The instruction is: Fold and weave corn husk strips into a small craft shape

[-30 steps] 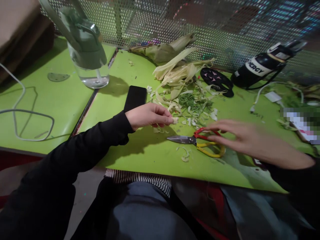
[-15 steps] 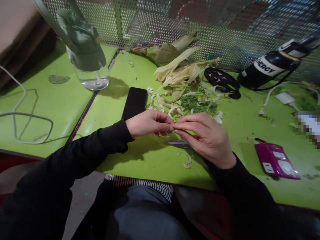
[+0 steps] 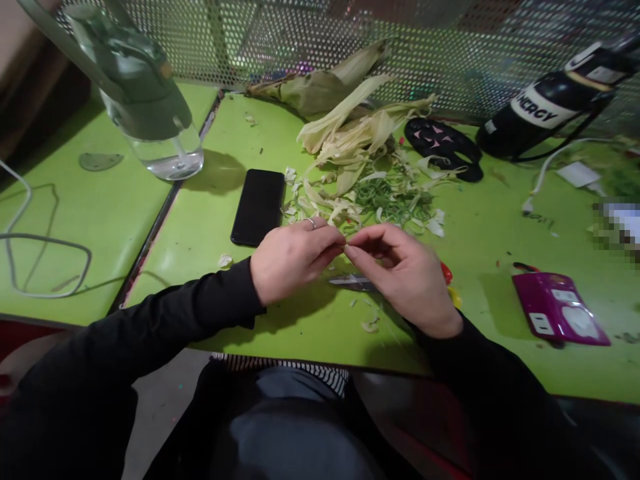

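My left hand (image 3: 299, 257), with a ring on one finger, is closed in a pinch. Its fingertips meet those of my right hand (image 3: 407, 273), which pinches too. Whatever lies between them is too small to make out. Just below the fingertips a knife blade (image 3: 353, 282) rests on the green table, partly covered by my right hand. Red and yellow pieces (image 3: 453, 293) show beside my right wrist. Beyond my hands lies a heap of green and pale peelings (image 3: 390, 200), with dry corn husks (image 3: 355, 143) behind it.
A black phone (image 3: 259, 207) lies left of the peelings. A clear bottle with a green top (image 3: 145, 113) stands at the left. A dark mask-like item (image 3: 443, 148), a black bottle (image 3: 540, 110), a white cable (image 3: 540, 180) and a purple socket box (image 3: 560, 308) are at the right.
My left hand has turned over, so its back and ring now show. Both hands still meet at the fingertips. The view has shifted slightly, and red and yellow pieces now show by my right wrist.
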Tool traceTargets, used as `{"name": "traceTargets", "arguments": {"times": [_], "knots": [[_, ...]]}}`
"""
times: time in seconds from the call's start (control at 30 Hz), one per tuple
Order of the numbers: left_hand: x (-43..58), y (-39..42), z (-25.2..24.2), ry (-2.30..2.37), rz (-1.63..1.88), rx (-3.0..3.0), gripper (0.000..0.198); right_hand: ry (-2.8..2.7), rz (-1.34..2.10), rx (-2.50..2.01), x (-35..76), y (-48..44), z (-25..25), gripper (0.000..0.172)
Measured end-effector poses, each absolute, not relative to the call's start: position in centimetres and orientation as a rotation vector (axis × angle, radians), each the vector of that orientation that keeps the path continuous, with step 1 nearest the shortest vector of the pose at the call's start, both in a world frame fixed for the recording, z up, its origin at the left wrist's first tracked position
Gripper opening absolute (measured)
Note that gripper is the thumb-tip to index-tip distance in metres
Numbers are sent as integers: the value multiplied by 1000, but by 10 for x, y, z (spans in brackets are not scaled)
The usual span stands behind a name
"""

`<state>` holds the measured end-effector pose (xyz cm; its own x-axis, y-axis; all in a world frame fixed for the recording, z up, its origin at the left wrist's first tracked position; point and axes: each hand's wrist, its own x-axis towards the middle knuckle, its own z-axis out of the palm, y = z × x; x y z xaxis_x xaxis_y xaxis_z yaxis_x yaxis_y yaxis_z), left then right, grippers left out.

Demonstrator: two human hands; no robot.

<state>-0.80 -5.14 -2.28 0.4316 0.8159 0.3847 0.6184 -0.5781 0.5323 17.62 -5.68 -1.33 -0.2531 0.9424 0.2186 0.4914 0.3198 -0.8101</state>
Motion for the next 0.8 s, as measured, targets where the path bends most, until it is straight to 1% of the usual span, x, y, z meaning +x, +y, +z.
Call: {"name": "traceTargets", "arguments": {"times": [0.17, 0.27, 0.43, 0.53, 0.63, 0.67, 0.73, 0.8], "knots": [[-10, -49, -10, 1144, 759, 2096, 17, -1937, 735, -1250, 180, -58, -14, 8], [-15, -43, -5, 1018, 623, 1771, 20, -1998, 733, -1249, 180, -58, -13, 8], [-20, -31, -7, 854, 458, 1311, 9, -2093, 807, -1231, 181, -56, -4, 14], [-23, -26, -8, 861, 480, 1172, 12, -2242, 712, -1329, 206, -49, 1, 23], [-26, -23, -7, 872, 549, 1035, 11, -2625, 490, -1414, 250, -42, -1, 23], [-26, -22, -6, 874, 564, 996, 10, -2732, 476, -1424, 264, -41, -3, 23], [-27, -21, -6, 882, 580, 944, 8, -2826, 509, -1404, 285, -42, -7, 37], [-26, -21, -6, 899, 618, 926, 8, -2775, 522, -1411, 295, -46, -9, 40]]}}
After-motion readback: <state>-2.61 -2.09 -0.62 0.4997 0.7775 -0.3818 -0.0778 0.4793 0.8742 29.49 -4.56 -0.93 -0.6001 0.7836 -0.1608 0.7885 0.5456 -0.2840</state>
